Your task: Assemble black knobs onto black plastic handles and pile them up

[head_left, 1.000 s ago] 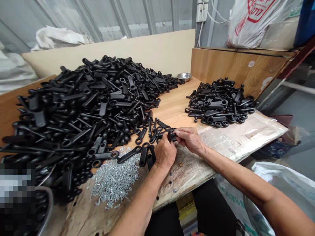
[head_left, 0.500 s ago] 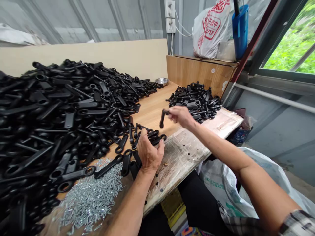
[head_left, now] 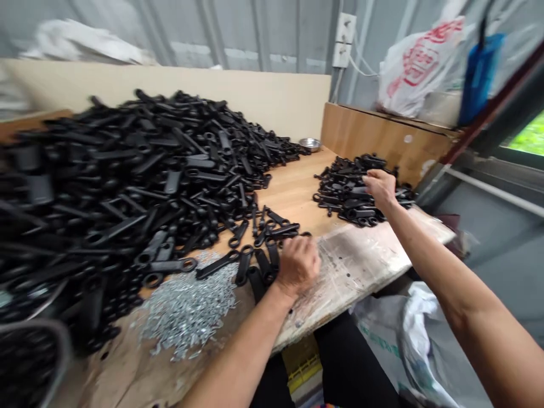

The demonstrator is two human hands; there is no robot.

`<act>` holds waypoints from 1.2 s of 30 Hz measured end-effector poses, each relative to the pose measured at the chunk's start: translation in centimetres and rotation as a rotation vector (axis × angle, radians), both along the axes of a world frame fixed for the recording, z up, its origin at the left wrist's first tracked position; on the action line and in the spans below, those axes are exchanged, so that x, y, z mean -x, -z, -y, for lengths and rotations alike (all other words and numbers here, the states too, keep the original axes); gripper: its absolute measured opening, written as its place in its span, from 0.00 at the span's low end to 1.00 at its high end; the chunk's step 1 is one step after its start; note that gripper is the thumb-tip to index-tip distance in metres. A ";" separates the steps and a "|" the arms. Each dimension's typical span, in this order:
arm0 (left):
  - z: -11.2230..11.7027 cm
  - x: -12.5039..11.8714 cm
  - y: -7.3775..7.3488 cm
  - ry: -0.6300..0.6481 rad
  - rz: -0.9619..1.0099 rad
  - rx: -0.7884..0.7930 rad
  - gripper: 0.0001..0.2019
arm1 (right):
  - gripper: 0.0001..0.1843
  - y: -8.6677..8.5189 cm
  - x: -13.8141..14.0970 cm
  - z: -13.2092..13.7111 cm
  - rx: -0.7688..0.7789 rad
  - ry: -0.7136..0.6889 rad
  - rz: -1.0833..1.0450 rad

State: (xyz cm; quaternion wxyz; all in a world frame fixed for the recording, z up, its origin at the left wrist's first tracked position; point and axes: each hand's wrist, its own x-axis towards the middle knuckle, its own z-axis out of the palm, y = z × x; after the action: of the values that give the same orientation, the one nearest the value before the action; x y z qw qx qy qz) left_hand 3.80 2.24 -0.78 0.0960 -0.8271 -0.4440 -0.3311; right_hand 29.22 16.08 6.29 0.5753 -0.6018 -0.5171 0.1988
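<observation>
My left hand (head_left: 298, 262) is near the table's front edge, its fingers curled beside a small group of black ring-ended plastic levers (head_left: 278, 231). Blur and the back of the hand hide whatever the fingers hold. Over a smaller pile of black levers (head_left: 355, 190) on the right, my right hand (head_left: 380, 186) has its fingers drawn together. Nothing can be clearly seen in that pinch. Left of my left forearm lies a heap of small silvery pins or screws (head_left: 191, 311). A large mound of black levers (head_left: 170, 153) covers the left of the table.
A shallow metal bowl (head_left: 310, 144) sits at the back of the wooden tabletop (head_left: 293, 181). Beyond it, a wooden box (head_left: 382, 130) carries a white plastic bag (head_left: 419, 68) and a blue holder (head_left: 480, 79). A white sack (head_left: 395, 334) stands below the table's front edge.
My right hand has moved away to the right-hand pile; the black lever it held no longer shows. My left hand's fingers have curled in. The view has turned left.
</observation>
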 end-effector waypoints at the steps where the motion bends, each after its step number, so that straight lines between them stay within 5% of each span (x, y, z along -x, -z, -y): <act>1: 0.2 -0.1 0.1 0.077 -0.061 -0.005 0.10 | 0.18 0.7 1.9 0.3 -0.006 -0.048 0.025; 4: 0.3 -0.4 0.2 0.190 -0.174 -0.046 0.09 | 0.16 2.1 8.1 1.2 0.105 -0.447 0.246; 7: 0.4 -0.4 0.2 0.183 -0.193 -0.077 0.08 | 0.13 2.1 13.6 2.5 0.204 -0.817 0.759; 10: 0.4 -0.3 0.3 0.191 -0.183 -0.067 0.07 | 0.13 1.4 16.7 3.5 0.223 -0.802 1.170; 12: 0.3 -0.3 0.4 0.198 -0.170 -0.054 0.06 | 0.12 1.1 17.4 3.5 0.276 -0.727 1.250; 15: 0.0 -0.3 0.6 0.174 -0.134 -0.039 0.06 | 0.11 1.6 17.2 2.9 0.391 -0.772 1.145; 18: -0.1 -0.1 0.6 0.116 -0.081 -0.032 0.06 | 0.12 2.8 16.5 2.2 0.469 -0.901 0.835; 21: -0.2 0.1 0.4 0.024 0.046 -0.016 0.06 | 0.11 2.9 15.8 2.5 0.460 -0.864 0.553; 27: -0.8 0.8 -1.1 -0.089 0.847 0.321 0.10 | 0.15 -1.0 14.6 6.1 0.390 -0.878 0.138; 29: -0.7 1.0 -1.9 0.001 1.175 0.451 0.15 | 0.15 -1.7 14.4 7.8 0.465 -0.916 0.082; 33: -0.6 1.0 -2.7 0.479 1.523 0.787 0.16 | 0.13 -0.7 14.1 9.1 0.620 -0.995 0.129; 36: -1.8 0.8 -2.4 0.445 1.759 0.793 0.12 | 0.12 0.3 14.1 8.1 0.603 -0.941 0.322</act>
State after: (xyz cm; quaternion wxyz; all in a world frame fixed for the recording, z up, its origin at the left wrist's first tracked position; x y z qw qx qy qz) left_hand 3.01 4.01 1.58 -0.6161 -0.3237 -0.2703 -0.6653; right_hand 15.08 8.00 6.01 0.1426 -0.4671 -0.7304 0.4775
